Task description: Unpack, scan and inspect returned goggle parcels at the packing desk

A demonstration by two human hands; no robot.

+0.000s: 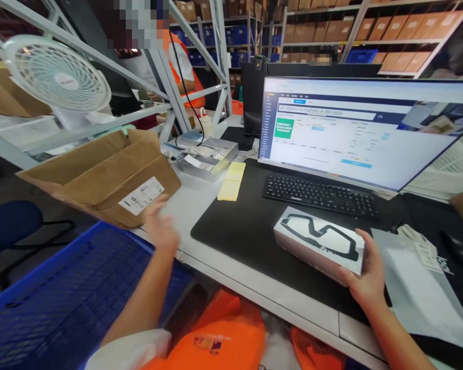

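Held at four o'clock from mid-view, over the black mat: one white box, printed with a black frame-like shape, just below the keyboard. Cannot tell whether resting on the mat or slightly raised. Curled round its right end, thumb on the near long side and fingers at the far corner: the right hand. At eight o'clock, blurred, loosely open and seemingly gripping nothing: the left hand, by the carton; cannot tell whether touching it.

Best kept, by the look of this one-ended grip, light enough to spare the cardboard, and level; probably steadier with support under the opposite end.

By count: one open carton at nine, bearing one large white label; one blue crate at eight; one fan at ten; one monitor at two; one keyboard at three; one mouse just past three. At eleven, one co-worker in an orange vest. On the shelves beyond, too many boxes to count.
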